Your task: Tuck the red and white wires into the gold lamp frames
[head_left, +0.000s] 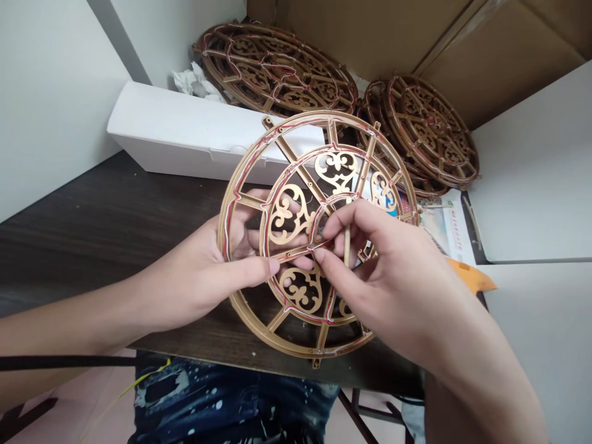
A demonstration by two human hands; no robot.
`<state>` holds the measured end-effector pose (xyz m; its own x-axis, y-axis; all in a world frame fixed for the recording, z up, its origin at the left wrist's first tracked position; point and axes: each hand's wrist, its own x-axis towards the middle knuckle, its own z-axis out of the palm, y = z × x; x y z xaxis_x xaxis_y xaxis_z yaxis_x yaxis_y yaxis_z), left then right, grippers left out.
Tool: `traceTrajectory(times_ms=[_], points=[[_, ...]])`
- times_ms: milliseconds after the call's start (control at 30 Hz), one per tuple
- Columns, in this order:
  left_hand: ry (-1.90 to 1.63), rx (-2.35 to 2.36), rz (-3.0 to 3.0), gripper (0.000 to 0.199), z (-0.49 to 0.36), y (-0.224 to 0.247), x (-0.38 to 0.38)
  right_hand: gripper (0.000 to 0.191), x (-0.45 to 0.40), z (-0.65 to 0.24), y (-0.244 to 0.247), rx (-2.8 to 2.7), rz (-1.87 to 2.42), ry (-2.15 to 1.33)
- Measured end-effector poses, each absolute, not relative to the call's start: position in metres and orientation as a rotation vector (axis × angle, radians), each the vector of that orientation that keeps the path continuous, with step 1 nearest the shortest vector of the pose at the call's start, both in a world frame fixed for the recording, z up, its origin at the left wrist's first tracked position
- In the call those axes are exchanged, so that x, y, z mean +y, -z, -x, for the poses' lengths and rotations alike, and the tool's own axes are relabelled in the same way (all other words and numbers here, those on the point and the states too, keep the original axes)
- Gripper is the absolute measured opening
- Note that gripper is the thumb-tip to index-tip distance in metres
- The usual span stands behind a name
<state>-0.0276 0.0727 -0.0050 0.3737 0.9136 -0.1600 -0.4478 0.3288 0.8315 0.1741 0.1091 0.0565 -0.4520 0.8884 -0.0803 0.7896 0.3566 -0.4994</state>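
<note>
A round gold-coloured lattice frame [255, 324] is held up, tilted, over the table's front edge. It has spokes, rings and scroll ornaments, with red and white wires [237, 185] running along its grooves. My left hand [203, 265] grips its left side, thumb on a spoke in front and fingers behind. Over the inner ring is my right hand [374, 253], its thumb and index fingertips close together at the wires near the hub. A thin tan stick [346, 245] sits within its curled fingers. Those fingers partly hide the hub and the right-hand ornaments.
Behind lie similar wired frames, one stack [277, 68] at the back left and another [430, 132] at the right. A long white box [185, 132] stands on the dark table [92, 203]. Printed paper [456, 228] and an orange object [472, 277] lie at the right.
</note>
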Motion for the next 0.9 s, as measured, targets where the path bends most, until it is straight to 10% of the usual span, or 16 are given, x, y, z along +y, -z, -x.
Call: traceTrajectory(times_ms=[900], points=[[-0.981, 0.708, -0.797, 0.037, 0.0292, 0.0042, 0.0689, 0.012, 0.1061, -0.1777, -0.0534, -2.297, 1.477, -0.828]])
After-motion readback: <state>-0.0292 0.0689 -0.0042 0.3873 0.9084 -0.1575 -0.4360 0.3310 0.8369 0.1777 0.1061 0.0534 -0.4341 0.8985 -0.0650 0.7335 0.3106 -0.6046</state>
